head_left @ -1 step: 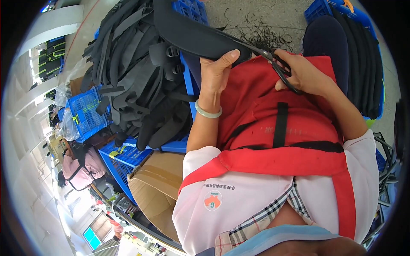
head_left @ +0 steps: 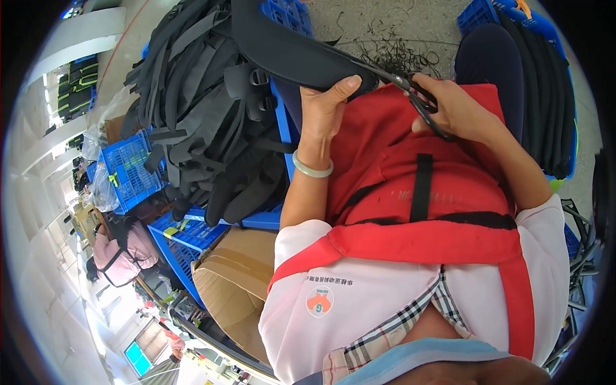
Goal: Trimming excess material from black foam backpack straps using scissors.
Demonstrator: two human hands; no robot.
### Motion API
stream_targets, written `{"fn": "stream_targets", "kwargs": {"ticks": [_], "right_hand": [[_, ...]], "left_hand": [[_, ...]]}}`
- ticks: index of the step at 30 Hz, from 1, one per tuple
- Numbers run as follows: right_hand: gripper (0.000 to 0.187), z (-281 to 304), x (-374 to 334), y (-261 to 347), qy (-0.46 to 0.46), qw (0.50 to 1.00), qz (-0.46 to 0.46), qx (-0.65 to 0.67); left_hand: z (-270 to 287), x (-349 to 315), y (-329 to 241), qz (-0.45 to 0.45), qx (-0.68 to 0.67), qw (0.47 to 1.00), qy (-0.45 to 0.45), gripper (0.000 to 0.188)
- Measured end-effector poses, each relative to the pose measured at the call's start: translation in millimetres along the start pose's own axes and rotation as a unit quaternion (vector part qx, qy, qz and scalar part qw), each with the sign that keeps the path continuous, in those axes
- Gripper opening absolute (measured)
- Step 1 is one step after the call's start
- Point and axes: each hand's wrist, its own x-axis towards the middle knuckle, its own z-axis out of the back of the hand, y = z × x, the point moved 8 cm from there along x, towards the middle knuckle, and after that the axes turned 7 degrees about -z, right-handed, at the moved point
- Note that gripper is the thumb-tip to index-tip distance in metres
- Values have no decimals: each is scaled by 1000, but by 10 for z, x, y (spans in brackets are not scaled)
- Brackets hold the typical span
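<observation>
Two bare hands work above a red apron (head_left: 398,144) spread over the person's lap. The left hand (head_left: 323,106) grips the near end of a curved, padded black strap (head_left: 292,56), thumb laid on top and the other fingers mostly hidden beneath; the strap runs from there up and leftward, in front of a big heap of dark straps (head_left: 192,112). The right hand (head_left: 459,110) holds black-handled scissors (head_left: 420,104), its fingers closed around the handles. Their blades point left along the strap's upper edge, close to the left hand; how far apart the blades stand, I cannot tell. A pale bracelet (head_left: 312,169) circles the left wrist. Beyond the scissors, thin black scraps (head_left: 401,56) litter the floor. On the right, a blue crate (head_left: 476,19) holds a row of dark pieces (head_left: 545,96), and a cardboard box (head_left: 234,260) sits by the left elbow.
</observation>
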Motion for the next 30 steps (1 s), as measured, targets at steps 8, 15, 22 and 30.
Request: {"fn": "stream_targets", "kwargs": {"ticks": [8,15,22,30], "right_hand": [[65,-96,9,-23,33,999,-34,-24],[72,-133,22,151,96,990,-93,-42],[63,-123,50,87,17,999,3,-45],[43,-208,103,-113,19,998,-14,54]], "left_hand": [[56,-93,4,7,-1,998,-54,21],[11,-117,-35,-5,30,999,-18,22],[59,-129,-20,-19,41,999,6,30],[40,-126,-23,-20,39,999,-10,22]]}}
